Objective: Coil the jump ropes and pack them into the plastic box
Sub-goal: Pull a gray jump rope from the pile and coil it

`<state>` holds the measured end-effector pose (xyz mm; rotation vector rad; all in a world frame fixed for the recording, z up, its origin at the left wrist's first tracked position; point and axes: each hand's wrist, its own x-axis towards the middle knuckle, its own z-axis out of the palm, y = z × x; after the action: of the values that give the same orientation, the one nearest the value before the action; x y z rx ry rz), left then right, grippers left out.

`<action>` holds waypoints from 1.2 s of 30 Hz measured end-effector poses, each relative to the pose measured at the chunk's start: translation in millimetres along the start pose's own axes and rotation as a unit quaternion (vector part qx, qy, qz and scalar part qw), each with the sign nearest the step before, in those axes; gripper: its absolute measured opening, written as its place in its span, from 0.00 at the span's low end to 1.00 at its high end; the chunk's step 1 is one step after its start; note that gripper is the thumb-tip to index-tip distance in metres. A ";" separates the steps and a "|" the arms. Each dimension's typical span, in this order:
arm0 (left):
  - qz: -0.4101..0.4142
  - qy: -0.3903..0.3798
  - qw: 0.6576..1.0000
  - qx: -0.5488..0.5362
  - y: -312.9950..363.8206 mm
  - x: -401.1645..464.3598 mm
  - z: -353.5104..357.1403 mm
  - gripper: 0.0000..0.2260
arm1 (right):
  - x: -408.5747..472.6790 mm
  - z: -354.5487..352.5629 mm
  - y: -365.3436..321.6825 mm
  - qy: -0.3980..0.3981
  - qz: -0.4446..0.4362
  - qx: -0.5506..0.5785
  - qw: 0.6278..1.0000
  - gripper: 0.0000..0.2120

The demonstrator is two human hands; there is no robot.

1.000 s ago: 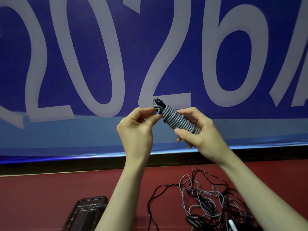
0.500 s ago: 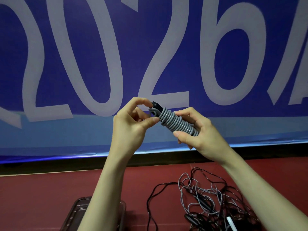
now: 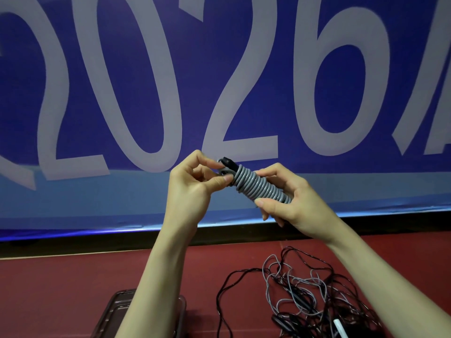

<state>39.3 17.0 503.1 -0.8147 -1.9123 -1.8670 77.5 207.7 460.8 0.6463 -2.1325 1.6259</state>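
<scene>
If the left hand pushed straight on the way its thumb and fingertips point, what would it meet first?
The left hand points rightward and already pinches the loose end at the top of the grey coiled rope. Pushing on, it would likely press into those coils, then the right hand holding them.

Smooth, faintly glossy grey plastic-coated cord wound into the coiled jump rope [image 3: 258, 185]. Below it: translucent smoky plastic box [image 3: 117, 311]; matt red tabletop [image 3: 61, 284]. Behind: smooth, slightly sheened banner [image 3: 146, 93].
</scene>
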 end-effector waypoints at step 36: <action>-0.098 0.026 0.995 -0.013 -19.5 -2.2 14.6 0.04 | -4.3 -5.4 -2.4 0.041 -0.047 -0.277 0.959 0.16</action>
<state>31.1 31.7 485.3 -0.5977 -2.0011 -2.0094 82.6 213.0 461.7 0.4747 -2.3027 0.9131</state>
